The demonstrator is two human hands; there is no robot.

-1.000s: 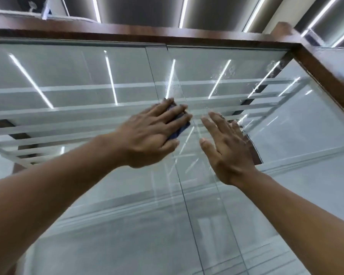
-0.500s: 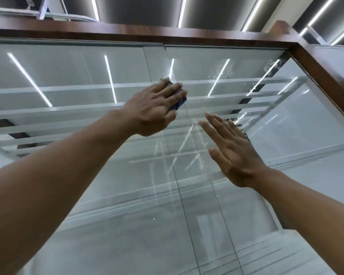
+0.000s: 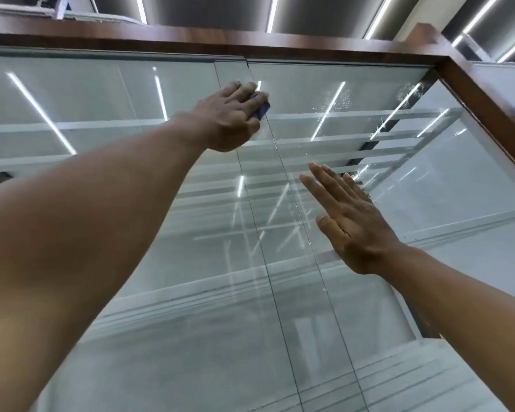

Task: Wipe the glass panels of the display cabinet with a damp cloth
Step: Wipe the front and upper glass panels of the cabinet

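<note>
Ceiling light strips overhead. Brown-framed display cabinet, tall glass panels. Left hand high up by the panel seam, grip curled on blue cloth, pressing it to glass. Right hand lower at right panel, grip apart, fingers straight. Droplet marks upper right.

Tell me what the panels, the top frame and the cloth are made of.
Panels: clear glass, glossy; they mirror the ceiling lights.
Frame: reddish-brown wood or wood-look veneer, smooth, faint grain.
Cloth: dark blue fabric, probably; mostly hidden under the left hand.
</note>
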